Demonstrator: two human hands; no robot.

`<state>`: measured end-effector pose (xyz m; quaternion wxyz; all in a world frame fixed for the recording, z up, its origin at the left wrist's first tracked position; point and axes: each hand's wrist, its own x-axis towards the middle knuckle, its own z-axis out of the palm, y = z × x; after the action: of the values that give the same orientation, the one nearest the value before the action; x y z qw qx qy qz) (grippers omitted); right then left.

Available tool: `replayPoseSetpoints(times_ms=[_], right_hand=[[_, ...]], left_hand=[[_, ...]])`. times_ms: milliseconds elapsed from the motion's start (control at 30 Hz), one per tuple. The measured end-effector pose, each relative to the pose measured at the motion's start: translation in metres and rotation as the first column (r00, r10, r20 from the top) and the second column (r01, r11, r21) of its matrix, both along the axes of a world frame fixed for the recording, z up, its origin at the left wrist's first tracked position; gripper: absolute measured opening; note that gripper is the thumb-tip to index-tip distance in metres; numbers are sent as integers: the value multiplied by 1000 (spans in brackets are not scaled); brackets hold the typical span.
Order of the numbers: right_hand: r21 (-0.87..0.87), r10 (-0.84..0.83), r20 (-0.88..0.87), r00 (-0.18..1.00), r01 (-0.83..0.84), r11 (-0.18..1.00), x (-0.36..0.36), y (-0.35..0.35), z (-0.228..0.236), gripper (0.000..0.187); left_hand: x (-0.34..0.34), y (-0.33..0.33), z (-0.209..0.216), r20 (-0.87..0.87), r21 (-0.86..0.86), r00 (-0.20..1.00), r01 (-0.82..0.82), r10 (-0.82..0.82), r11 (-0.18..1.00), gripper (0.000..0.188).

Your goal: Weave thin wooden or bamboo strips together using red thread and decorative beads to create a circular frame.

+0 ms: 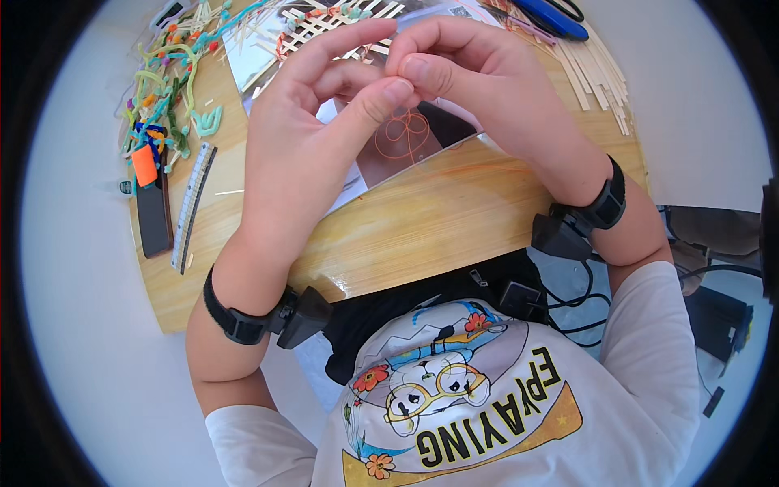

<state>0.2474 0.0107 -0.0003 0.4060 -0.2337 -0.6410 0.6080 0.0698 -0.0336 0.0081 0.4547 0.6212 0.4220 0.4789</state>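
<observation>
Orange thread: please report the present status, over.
Right hand pinched, left hand close beside; any held part hidden. Orange thread looped below. Hands partly block the view.

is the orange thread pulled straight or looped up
Looped: the orange thread shows several thin, curving, overlapping rings in the picture, just below where the left hand and right hand meet.

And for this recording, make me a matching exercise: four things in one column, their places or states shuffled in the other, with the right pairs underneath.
Things
1. Thread
2. Ruler
3. Fanned pale strips
4. Left hand and right hand

Places or states
A. At the right side of the table
B. Raised, fingertips close together
C. Beside the dark flat slab at the left
D. In orange loops, seen against the glossy sheet

Pairs: 1-D, 2-C, 3-A, 4-B
</observation>
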Motion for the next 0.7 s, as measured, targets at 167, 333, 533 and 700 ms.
replayPoseSetpoints(times_ms=[167, 333, 533, 700], right_hand=[[3, -49, 15, 999, 49, 999, 3, -1, 3, 15], [-252, -32, 11, 999, 34, 967, 6, -2, 25, 14], [-277, -45, -330, 943, -51, 960, 42, 36, 29, 21], [-297, -270, -393, 879, 157, 942, 60, 65, 28, 23]], left_hand=[[7, -3, 3, 42, -79, 999, 24, -21, 997, 47], [-3, -3, 2, 201, -229, 957, 254, -209, 940, 42], [-37, -1, 34, -82, -173, 972, 206, -222, 963, 26], [-83, -41, 56, -199, -181, 977, 37, -73, 983, 21]])
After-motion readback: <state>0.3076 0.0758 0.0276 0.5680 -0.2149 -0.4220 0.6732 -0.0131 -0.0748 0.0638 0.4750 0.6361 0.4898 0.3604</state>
